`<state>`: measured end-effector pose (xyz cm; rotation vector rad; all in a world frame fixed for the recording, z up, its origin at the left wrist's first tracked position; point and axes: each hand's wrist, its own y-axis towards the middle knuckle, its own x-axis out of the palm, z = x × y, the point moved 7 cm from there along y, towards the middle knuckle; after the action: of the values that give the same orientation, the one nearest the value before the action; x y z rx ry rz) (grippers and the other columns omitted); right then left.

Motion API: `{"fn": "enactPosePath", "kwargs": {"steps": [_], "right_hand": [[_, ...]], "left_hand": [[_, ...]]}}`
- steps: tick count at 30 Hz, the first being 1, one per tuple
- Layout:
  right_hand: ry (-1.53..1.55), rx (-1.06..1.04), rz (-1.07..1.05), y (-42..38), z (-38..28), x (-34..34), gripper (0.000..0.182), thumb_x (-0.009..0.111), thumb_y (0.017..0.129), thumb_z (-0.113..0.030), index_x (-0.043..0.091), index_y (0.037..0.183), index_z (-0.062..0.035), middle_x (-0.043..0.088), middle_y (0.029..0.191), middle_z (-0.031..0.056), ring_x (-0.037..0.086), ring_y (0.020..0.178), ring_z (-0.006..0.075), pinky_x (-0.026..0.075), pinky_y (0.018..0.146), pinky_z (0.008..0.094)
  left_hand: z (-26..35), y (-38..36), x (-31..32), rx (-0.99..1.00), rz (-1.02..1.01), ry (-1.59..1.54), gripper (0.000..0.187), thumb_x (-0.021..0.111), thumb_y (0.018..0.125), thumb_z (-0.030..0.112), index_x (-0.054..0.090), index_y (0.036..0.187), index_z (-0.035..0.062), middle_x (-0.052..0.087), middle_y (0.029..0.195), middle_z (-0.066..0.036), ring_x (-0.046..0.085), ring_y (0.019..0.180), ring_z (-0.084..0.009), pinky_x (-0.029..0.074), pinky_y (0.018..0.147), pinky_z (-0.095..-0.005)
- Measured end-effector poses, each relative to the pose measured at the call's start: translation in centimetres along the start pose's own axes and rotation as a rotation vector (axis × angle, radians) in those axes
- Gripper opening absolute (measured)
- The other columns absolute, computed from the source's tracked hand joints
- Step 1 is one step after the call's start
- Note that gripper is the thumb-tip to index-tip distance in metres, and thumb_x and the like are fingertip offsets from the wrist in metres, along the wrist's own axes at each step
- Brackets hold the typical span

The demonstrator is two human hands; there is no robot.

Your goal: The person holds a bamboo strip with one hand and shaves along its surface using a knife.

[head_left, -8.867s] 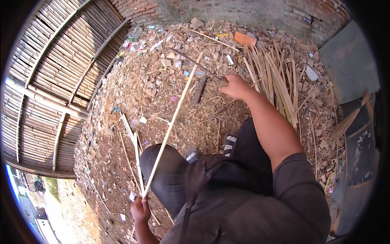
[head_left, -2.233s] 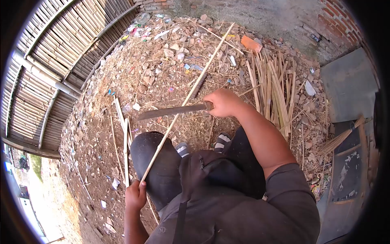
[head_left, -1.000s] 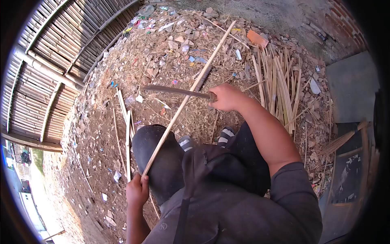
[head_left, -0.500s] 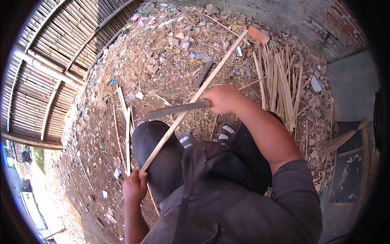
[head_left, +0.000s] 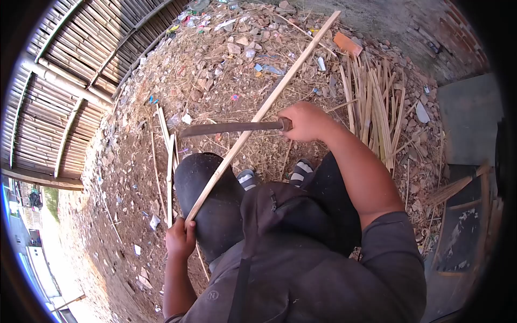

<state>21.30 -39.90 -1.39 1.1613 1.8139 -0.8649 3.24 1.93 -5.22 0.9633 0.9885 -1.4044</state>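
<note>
A long, pale bamboo strip (head_left: pixel 258 116), thin and straight, slants from the lower left up to the far rubble. The left hand (head_left: pixel 180 239) is closed around its lower end beside the knee. The right hand (head_left: pixel 307 121) grips the handle of a dark, flat-bladed knife (head_left: pixel 231 128), whose blade lies across the strip. A pile of split bamboo (head_left: pixel 377 107) lies to the right.
</note>
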Motion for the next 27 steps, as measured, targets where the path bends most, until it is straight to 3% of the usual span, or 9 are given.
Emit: {"fn": "enactPosePath", "kwargs": {"steps": [2, 5, 9, 13, 19, 23, 24, 27], "right_hand": [[0.239, 0.101, 0.089, 0.8, 4.1, -0.3, 0.035, 0.075, 0.077, -0.028, 0.072, 0.103, -0.0053, 0.070, 0.088, 0.0197, 0.069, 0.087, 0.0380, 0.054, 0.078, 0.0477], [0.229, 0.191, 0.232, 0.8, 6.6, -1.7, 0.037, 0.076, 0.078, -0.030, 0.071, 0.104, -0.0033, 0.071, 0.090, 0.0202, 0.070, 0.088, 0.0371, 0.055, 0.079, 0.0461], [0.188, 0.132, 0.052, 1.0, 3.9, 0.0, 0.037, 0.075, 0.078, -0.029, 0.072, 0.107, -0.0060, 0.072, 0.093, 0.0187, 0.070, 0.090, 0.0366, 0.055, 0.081, 0.0445], [0.008, -0.015, -0.028, 0.5, 0.9, -0.5, 0.034, 0.077, 0.077, -0.029, 0.071, 0.101, -0.0056, 0.071, 0.089, 0.0173, 0.070, 0.088, 0.0350, 0.054, 0.078, 0.0454], [0.288, 0.256, 0.183, 1.5, 8.1, -1.3, 0.040, 0.079, 0.077, -0.032, 0.070, 0.100, -0.0022, 0.070, 0.092, 0.0182, 0.068, 0.088, 0.0360, 0.053, 0.079, 0.0450], [0.092, 0.114, 0.069, 1.0, 4.3, 0.5, 0.036, 0.076, 0.079, -0.031, 0.069, 0.101, -0.0030, 0.071, 0.093, 0.0192, 0.069, 0.090, 0.0366, 0.055, 0.082, 0.0467], [0.031, 0.082, -0.043, 0.3, 1.7, 0.1, 0.034, 0.075, 0.079, -0.029, 0.069, 0.100, -0.0031, 0.071, 0.095, 0.0196, 0.070, 0.092, 0.0371, 0.055, 0.082, 0.0477], [-0.118, -0.104, -0.075, 0.7, 0.5, 1.2, 0.033, 0.077, 0.078, -0.032, 0.068, 0.095, -0.0052, 0.069, 0.085, 0.0173, 0.069, 0.085, 0.0363, 0.053, 0.076, 0.0460]], "left_hand": [[-0.3, 0.0, 0.0, 0.000, 0.027, -0.003, 0.044, 0.058, 0.100, 0.041, 0.051, 0.078, 0.0032, 0.059, 0.067, -0.024, 0.061, 0.067, -0.0489, 0.045, 0.060, -0.0558], [0.3, -0.1, -0.2, -0.026, 0.013, 0.035, 0.044, 0.058, 0.100, 0.041, 0.051, 0.078, 0.0031, 0.059, 0.067, -0.024, 0.060, 0.067, -0.0491, 0.044, 0.059, -0.0554], [0.5, 0.1, -0.3, -0.012, -0.003, 0.012, 0.045, 0.057, 0.101, 0.041, 0.050, 0.078, 0.0029, 0.059, 0.067, -0.023, 0.060, 0.067, -0.0492, 0.044, 0.058, -0.0551], [0.4, 0.0, -0.3, -0.011, -0.007, -0.015, 0.046, 0.057, 0.101, 0.041, 0.050, 0.077, 0.0028, 0.059, 0.067, -0.023, 0.060, 0.066, -0.0487, 0.044, 0.057, -0.0546], [0.3, -0.1, -0.3, -0.062, -0.014, 0.035, 0.047, 0.057, 0.101, 0.042, 0.050, 0.076, 0.0026, 0.059, 0.067, -0.023, 0.060, 0.066, -0.0482, 0.045, 0.058, -0.0538], [1.0, -0.1, -1.0, -0.048, -0.017, 0.060, 0.048, 0.056, 0.101, 0.044, 0.051, 0.077, 0.0030, 0.060, 0.067, -0.023, 0.061, 0.066, -0.0483, 0.045, 0.058, -0.0547], [1.2, -0.2, -1.2, -0.043, -0.017, 0.066, 0.048, 0.056, 0.101, 0.044, 0.051, 0.077, 0.0031, 0.060, 0.067, -0.023, 0.061, 0.066, -0.0483, 0.045, 0.058, -0.0550], [1.5, -0.1, -1.6, -0.028, -0.010, 0.072, 0.047, 0.056, 0.101, 0.045, 0.051, 0.078, 0.0036, 0.060, 0.067, -0.023, 0.061, 0.066, -0.0483, 0.045, 0.058, -0.0557]]}}
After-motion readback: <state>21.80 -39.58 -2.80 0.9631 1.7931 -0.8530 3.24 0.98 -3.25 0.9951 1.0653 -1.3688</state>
